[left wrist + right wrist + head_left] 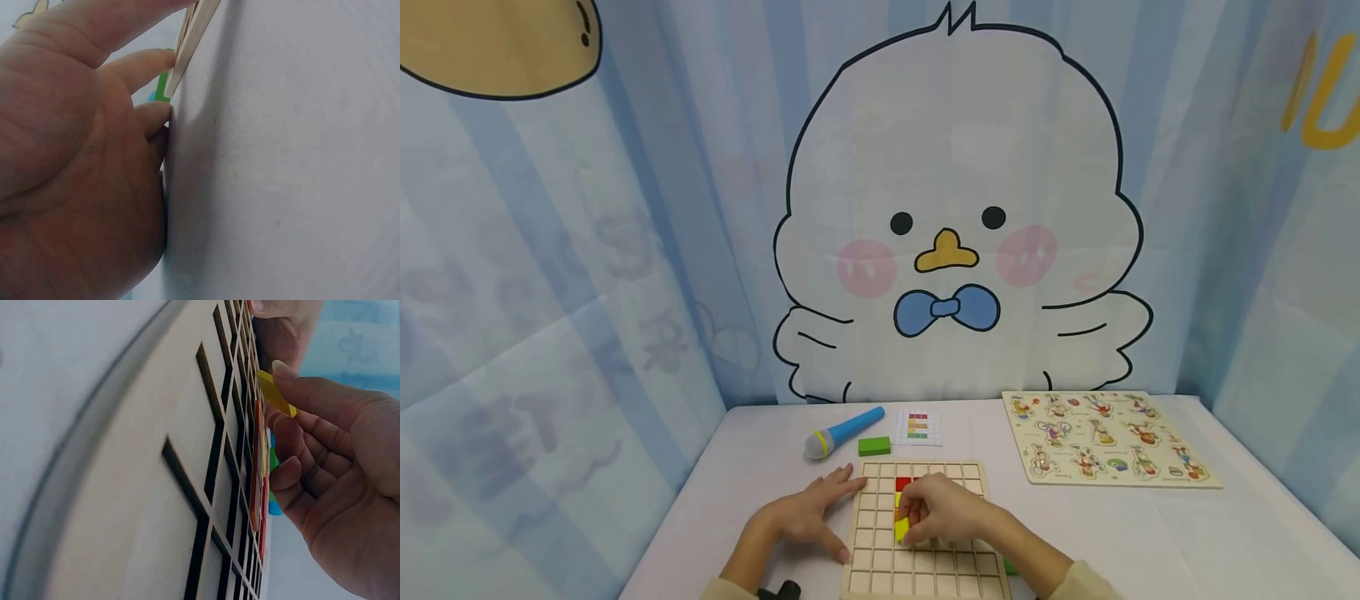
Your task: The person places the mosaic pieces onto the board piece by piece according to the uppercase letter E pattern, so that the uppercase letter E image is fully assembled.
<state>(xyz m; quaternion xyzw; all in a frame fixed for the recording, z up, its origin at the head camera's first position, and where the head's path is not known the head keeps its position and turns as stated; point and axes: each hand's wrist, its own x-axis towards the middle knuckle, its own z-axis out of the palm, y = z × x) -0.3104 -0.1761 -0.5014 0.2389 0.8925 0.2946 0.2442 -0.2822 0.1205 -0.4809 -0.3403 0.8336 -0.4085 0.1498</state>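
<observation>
A pale wooden grid board (925, 583) lies on the white table. My right hand (943, 510) is over its middle, pinching a small yellow tile (902, 530) between thumb and fingers. In the right wrist view that yellow tile (276, 395) is tilted against the grid. Red tiles (903, 483) sit in upper cells, partly covered by the hand; an orange tile (255, 469) shows near them in the right wrist view. With fingers spread, my left hand (805, 517) touches the board's left edge by fingertips and thumb.
Behind the board lie a blue toy microphone (850, 427), a green block (874, 447) and a card with a coloured grid pattern (917, 427). A picture puzzle board (1108, 437) lies at the back right. Something green (1011, 567) shows beside the board's right edge.
</observation>
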